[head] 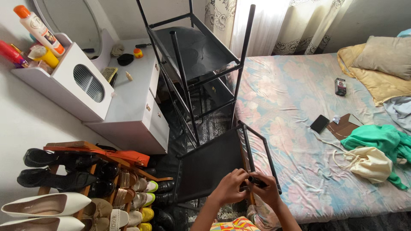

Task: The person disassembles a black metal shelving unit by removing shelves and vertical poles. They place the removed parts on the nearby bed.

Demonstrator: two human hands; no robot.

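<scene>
Between the bed [299, 111] and the white dresser [132, 102] we stand over a black metal rack [201, 85] that is partly put together. Our left hand [229, 187] and our right hand [266, 191] meet at the near corner of a dark shelf panel [209, 164], which leans tilted against the bed edge. Both hands are closed narrowly around this corner and around a small dark part at the joint; what exactly the part is, we cannot tell, because the fingers cover it.

As we judge it, the work is about half done. The tall frame with its upper shelves already stands upright near the curtain [265, 25], but the lower panel is not yet level, and only one end looks joined.

On the bed lie a black phone [320, 123], a brown envelope [343, 127], a small box [340, 86] and a green cloth [381, 139], well apart from the hands. A shoe rack [85, 179] stands at the left.
</scene>
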